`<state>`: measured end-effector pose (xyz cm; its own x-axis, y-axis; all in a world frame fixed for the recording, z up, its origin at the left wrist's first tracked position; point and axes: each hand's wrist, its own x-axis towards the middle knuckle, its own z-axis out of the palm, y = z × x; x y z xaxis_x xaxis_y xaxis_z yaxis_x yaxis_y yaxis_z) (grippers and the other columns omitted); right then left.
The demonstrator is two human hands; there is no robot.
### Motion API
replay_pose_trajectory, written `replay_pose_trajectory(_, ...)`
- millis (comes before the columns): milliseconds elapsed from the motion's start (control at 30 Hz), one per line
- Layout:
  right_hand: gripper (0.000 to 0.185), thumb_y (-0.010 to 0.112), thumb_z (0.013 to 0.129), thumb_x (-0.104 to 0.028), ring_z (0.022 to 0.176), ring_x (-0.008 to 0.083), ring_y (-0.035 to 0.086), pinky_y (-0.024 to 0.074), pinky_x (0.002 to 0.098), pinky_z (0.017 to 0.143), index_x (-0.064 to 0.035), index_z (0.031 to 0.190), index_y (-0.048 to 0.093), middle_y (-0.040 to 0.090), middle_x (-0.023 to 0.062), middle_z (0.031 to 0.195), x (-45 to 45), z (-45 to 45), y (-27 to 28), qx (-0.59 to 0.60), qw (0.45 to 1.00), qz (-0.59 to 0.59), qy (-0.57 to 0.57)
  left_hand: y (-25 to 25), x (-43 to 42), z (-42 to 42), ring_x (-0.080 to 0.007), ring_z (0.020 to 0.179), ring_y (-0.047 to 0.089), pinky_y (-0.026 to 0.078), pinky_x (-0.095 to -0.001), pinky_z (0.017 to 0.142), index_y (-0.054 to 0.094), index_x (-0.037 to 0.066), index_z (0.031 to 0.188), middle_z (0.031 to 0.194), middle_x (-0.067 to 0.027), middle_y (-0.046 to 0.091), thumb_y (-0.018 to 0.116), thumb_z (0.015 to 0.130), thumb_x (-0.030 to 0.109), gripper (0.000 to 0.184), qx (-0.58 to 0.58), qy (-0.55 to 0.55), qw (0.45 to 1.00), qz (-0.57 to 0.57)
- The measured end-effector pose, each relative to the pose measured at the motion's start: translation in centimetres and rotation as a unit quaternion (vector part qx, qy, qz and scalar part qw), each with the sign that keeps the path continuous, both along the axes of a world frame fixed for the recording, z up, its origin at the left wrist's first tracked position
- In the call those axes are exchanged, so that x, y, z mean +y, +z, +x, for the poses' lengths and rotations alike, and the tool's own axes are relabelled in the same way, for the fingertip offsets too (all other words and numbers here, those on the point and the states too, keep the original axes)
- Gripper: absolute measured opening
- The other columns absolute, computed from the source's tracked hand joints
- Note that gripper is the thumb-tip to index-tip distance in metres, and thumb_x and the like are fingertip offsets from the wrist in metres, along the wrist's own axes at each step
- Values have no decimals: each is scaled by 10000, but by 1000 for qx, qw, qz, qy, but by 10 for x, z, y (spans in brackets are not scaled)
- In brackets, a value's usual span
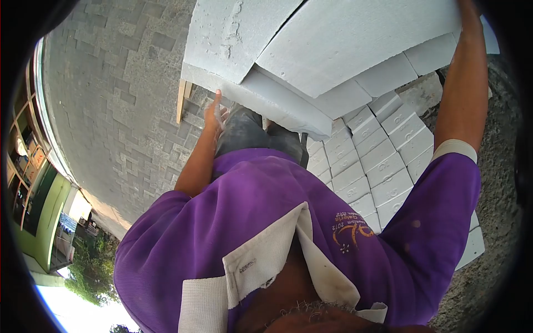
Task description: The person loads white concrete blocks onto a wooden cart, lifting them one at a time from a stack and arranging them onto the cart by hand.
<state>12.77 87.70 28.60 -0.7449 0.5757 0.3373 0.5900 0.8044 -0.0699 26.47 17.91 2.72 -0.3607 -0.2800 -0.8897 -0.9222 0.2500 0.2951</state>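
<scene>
Large white lightweight concrete blocks [361, 50] are stacked in front of me across the upper middle of the view. My left hand [215, 114] is beside the near left edge of the stack, by my dark trousers [241, 130]. Its thumb points up at the lower edge of a block [222, 80], and I cannot tell whether it touches. The fingers look loosely bent and apart, with nothing visible in them. My right arm [463, 83] reaches forward along the right side of the stack. Its hand lies beyond the top edge of the view.
Rows of smaller-looking white blocks with stamped marks [383, 150] lie to my right. A wooden strip [181, 101] sticks out under the stack's left corner. Grey paving [122, 100] spreads to the left, rough ground [477, 222] to the right. A green-walled building [41, 216] stands far left.
</scene>
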Motion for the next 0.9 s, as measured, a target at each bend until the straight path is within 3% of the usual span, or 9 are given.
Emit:
replay_pose_trajectory(67,696,330,1043,-487,931,541,625,429,621,914,170,1150,531,631,385,984,-1,1,-5,-2,1000,2,7,-19,-15,-12,-381,1246,523,440,-504,1026,330,-45,1439,1405,-233,429,738,795,635,1022,-22,16,995,93)
replay_pose_trajectory(100,699,328,1043,-493,942,540,622,424,624,926,168,1144,533,625,388,996,0,2,-7,-1,1000,5,14,-25,-13,-21,-381,1246,523,440,-504,1026,330,-45,1439,1405,-233,429,738,795,635,1022,-22,13,995,95)
replay_pose_trajectory(167,714,349,1021,-539,981,495,636,449,579,924,119,1189,567,648,352,1026,-21,0,-10,-3,999,37,-21,-30,-3,-31,-383,1241,530,432,-504,1045,349,-24,1441,1400,-223,445,688,833,635,958,-49,52,966,247)
replay_pose_trajectory(233,734,370,999,-585,1019,451,649,474,534,923,71,1233,601,671,315,1057,-31,2,-15,-9,997,63,-52,-24,1,-32,-380,1240,531,434,-503,1044,353,-18,1440,1400,-220,445,664,849,629,930,-56,56,964,255)
replay_pose_trajectory(300,703,329,1042,-499,961,531,617,407,633,951,166,1151,531,616,387,1020,-33,3,-16,-38,999,-31,-4,-20,4,-31,-377,1239,532,436,-501,1043,357,-13,1440,1399,-217,445,641,866,623,903,-57,59,961,264)
replay_pose_trajectory(533,678,348,1045,-487,979,521,610,404,631,959,154,1172,528,624,360,1024,-69,8,-44,-43,998,-40,-2,-27,2,-30,-385,1261,513,445,-502,1047,333,-29,1453,1424,-222,436,635,869,621,924,-59,66,964,252)
replay_pose_trajectory(633,735,421,1001,-552,974,493,618,426,611,935,161,1126,546,630,350,1009,-73,10,-47,-9,998,-62,-4,-27,3,-27,-401,1284,488,441,-508,1048,310,-53,1455,1461,-222,404,647,861,619,958,-53,67,966,244)
replay_pose_trajectory(700,701,393,994,-583,1010,443,656,452,563,927,39,1219,624,685,293,1049,-90,10,-52,4,998,35,-56,-25,4,-27,-409,1295,475,442,-510,1045,297,-66,1454,1477,-224,389,656,854,619,978,-46,64,968,240)
replay_pose_trajectory(900,589,458,984,-542,944,401,670,448,557,884,7,1044,661,702,236,969,-108,17,-58,-48,994,48,-83,-38,-9,-23,-409,1327,438,418,-506,1080,240,-13,1515,1504,-215,349,573,899,636,955,-68,44,971,227)
